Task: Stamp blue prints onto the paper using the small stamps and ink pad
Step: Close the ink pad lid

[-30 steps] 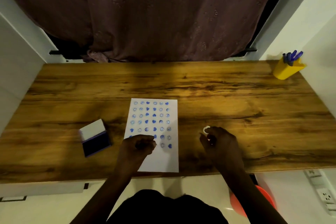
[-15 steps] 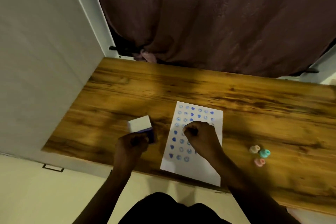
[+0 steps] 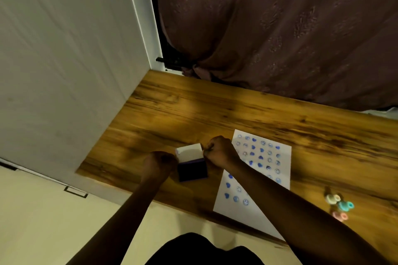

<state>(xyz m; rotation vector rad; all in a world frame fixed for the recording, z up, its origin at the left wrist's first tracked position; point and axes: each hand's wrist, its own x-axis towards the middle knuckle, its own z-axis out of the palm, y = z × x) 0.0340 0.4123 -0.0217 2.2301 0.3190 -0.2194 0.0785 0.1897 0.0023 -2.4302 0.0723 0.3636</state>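
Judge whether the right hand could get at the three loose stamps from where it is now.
Probably yes. The right hand sits at the ink pad; the loose stamps lie to its right past the paper, nothing standing between.

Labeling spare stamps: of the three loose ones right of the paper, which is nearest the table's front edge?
The pink stamp; the teal and cream ones sit farther back.
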